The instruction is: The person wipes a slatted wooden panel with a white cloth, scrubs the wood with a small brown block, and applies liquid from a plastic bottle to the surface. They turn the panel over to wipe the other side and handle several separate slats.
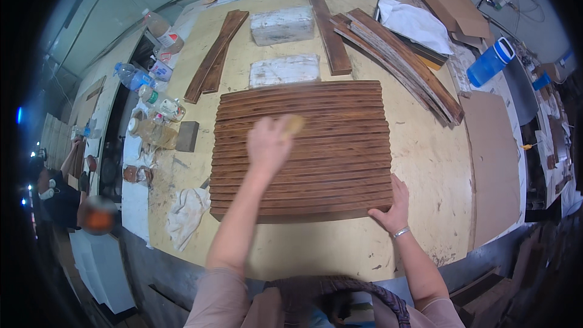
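Note:
A dark brown wooden panel (pixel 328 146) with a ribbed top lies on the pale worktable (pixel 425 206). Its grooves run from left to right. My left hand (pixel 267 144) is over the left-middle part of the panel, its fingers closed on a small yellowish pad (pixel 294 125) pressed to the ribs. The pad is slightly blurred, so I cannot tell whether it is sponge or sandpaper. At the panel's near right corner, my right hand (pixel 395 206) holds the edge, thumb at the front and fingers along the right side.
Two wrapped white blocks (pixel 284 70) sit behind the panel. Brown wooden strips (pixel 215 54) lie far left, more strips (pixel 401 61) far right. Several bottles (pixel 159 104), a grey-brown block (pixel 187 136) and a white rag (pixel 186 215) line the left. A blue bottle (pixel 490 62) stands right.

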A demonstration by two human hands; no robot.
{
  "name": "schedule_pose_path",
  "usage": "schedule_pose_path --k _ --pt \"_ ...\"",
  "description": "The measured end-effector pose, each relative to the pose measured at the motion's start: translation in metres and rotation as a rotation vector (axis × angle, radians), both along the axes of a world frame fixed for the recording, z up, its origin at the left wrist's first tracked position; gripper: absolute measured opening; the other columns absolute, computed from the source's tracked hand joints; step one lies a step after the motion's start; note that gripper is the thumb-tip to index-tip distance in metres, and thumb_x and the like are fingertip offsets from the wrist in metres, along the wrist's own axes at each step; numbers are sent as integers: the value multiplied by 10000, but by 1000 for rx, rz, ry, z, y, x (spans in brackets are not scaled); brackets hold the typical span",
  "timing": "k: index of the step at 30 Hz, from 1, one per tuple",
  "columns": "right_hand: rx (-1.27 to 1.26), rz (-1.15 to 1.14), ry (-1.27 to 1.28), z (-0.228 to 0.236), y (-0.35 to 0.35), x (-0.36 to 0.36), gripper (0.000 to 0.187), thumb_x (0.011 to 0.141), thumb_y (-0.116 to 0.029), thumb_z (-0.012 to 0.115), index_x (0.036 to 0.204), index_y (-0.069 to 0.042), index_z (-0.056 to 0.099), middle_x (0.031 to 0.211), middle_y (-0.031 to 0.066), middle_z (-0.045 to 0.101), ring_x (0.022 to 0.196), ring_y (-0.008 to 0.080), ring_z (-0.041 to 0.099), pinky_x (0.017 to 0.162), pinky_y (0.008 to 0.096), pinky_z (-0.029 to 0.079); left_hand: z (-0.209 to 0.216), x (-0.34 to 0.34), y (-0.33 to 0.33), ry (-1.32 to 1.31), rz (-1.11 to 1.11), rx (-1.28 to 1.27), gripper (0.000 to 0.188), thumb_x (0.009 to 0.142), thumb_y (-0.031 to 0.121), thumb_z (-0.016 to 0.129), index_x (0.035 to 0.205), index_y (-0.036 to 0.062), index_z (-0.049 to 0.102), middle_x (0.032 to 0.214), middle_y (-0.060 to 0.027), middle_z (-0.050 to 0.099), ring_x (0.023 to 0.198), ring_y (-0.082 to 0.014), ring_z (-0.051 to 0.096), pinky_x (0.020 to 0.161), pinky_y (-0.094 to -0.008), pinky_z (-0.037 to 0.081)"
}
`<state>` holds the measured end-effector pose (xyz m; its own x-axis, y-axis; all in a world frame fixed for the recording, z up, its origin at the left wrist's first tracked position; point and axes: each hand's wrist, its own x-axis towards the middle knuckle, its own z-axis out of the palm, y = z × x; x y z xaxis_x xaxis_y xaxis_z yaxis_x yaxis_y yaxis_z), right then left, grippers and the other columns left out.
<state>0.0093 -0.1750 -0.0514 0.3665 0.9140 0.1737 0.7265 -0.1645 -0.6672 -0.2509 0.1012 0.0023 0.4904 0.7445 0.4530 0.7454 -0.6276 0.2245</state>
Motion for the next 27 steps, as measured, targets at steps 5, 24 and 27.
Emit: schedule_pose_path --k 5,24,27 --pt "26 -15 16 -6 0 -4 1118 581 -700 802 1407 0 525 1407 217 537 1345 403 442 1153 528 301 -14 -174 43 -18 500 -24 391 847 229 737 1235 207 691 997 -130 631 954 -346 623 844 -460 512" --pt "67 -24 87 -28 -7 1 1156 627 -779 755 1422 18 491 1448 209 492 1359 383 407 1158 509 298 -3 -338 -5 -116 938 19 354 790 204 783 1128 143 695 976 -131 610 989 -349 598 854 -461 485" --pt "59 -35 83 -41 -12 7 1166 636 -774 757 1446 14 468 1481 204 461 1395 381 376 1181 506 276 -10 -409 -33 -105 1177 -66 329 808 224 773 1114 134 689 998 -136 625 1001 -356 605 856 -461 487"
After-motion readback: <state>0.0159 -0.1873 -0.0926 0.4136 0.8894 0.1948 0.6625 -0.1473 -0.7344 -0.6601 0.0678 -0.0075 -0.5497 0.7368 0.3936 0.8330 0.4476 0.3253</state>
